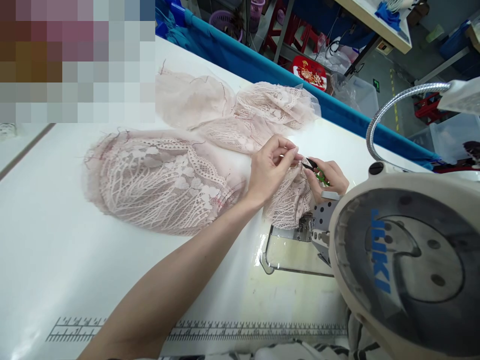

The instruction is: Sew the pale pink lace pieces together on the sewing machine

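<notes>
- Left of the left hand (270,167) and its fingers, a large lace piece (161,182) lies flat on the white table (56,250), loose threads along its edges.
- On the wearer's side of both hands' fingers, a printed ruler scale (225,330) runs along the table, partly covered by the left forearm (180,270).
- Beyond the left fingers, farther across the table, lie more pale sheer and lace pieces (277,106), overlapping one another.
- The left thumb and forefinger are together, pinching the far edge of the held lace piece (287,202).
- Below those fingertips, the held lace piece hangs bunched down to the sewing machine (405,270); whether its near end is under the presser foot cannot be told.
- Well beyond the fingers, past the blue cloth (262,57) along the table's edge, is a red tray (309,72).
- Just right of the left fingertips, black-and-green snips (309,164) point toward the pinched edge; whether the blades are parted cannot be told.
- The right hand (332,177) has its fingers closed around the snips.
- Right of the right fingers stands a metal gooseneck (375,120); nearer the wearer is the machine's rounded head, marked JUKI.
</notes>
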Demonstrator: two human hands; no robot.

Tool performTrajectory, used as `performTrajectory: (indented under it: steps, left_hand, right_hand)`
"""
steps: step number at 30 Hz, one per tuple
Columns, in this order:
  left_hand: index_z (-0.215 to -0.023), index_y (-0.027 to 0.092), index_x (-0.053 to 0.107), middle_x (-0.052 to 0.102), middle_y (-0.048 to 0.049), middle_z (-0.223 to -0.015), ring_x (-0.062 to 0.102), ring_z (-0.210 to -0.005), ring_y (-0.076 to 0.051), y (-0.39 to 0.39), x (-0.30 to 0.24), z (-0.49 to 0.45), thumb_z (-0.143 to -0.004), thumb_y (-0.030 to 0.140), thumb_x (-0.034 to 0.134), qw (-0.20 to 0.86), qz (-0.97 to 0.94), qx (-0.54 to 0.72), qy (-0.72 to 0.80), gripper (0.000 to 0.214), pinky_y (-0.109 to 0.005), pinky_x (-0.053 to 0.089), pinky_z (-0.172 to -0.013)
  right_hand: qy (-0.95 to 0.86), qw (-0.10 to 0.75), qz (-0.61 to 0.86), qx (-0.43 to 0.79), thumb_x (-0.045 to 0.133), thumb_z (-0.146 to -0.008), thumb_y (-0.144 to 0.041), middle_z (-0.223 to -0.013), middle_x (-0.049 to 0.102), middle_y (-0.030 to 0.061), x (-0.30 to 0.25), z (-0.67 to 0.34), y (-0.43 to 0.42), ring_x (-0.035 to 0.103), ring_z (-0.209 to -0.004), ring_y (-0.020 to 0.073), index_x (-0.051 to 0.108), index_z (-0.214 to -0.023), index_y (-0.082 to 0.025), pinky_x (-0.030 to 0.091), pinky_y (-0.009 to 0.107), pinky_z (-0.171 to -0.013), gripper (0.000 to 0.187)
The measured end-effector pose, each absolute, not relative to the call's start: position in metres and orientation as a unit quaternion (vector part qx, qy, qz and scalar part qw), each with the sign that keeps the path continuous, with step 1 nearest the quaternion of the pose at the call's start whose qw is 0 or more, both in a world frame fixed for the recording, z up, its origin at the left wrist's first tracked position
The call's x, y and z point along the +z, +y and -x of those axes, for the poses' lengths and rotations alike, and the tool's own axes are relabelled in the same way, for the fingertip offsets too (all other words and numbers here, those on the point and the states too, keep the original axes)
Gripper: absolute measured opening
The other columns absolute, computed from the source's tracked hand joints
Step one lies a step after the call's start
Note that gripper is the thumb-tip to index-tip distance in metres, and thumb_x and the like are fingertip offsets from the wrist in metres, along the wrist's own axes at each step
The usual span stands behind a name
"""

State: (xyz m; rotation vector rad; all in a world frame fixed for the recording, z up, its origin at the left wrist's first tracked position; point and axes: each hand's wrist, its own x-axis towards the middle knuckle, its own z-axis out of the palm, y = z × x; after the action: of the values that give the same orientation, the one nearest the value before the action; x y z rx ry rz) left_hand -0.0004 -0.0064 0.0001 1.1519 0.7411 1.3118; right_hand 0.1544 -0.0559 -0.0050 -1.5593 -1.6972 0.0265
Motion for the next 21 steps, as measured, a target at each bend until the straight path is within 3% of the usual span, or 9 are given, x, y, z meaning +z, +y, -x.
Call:
performTrajectory:
  steps: [8,21]
  left_hand:
    - [-0.086,0.019,0.056,0.069,0.0012,-0.075,0.071,-0.079,-0.014,-0.0052,-0.0023,-0.0006,-0.088,0.025,0.063,0.586,-0.494,0.565,0.305,0.010,-0.025,0.060,-0.073]
    - [-0.086,0.019,0.055,0.069,0.0022,-0.073,0.072,-0.076,-0.013,-0.0025,-0.0026,-0.0005,-0.087,0.024,0.064,0.591,-0.467,0.583,0.303,0.010,-0.024,0.061,-0.070]
  right_hand:
    - [-0.711,0.374,0.594,-0.034,0.064,-0.086,-0.032,-0.085,0.062,0.0027,-0.0050,-0.1588,-0.0553,0.057,-0.064,0.0096,0.065,-0.114,-0.026,0.047,0.022,-0.053,0.029]
    - [-0.722,0.343,0.598,-0.064,0.063,-0.087,-0.035,-0.080,0.061,0.0018,-0.0059,-0.1643,-0.0555,0.059,-0.066,0.0115,0.065,-0.113,-0.025,0.050,0.024,-0.059,0.029]
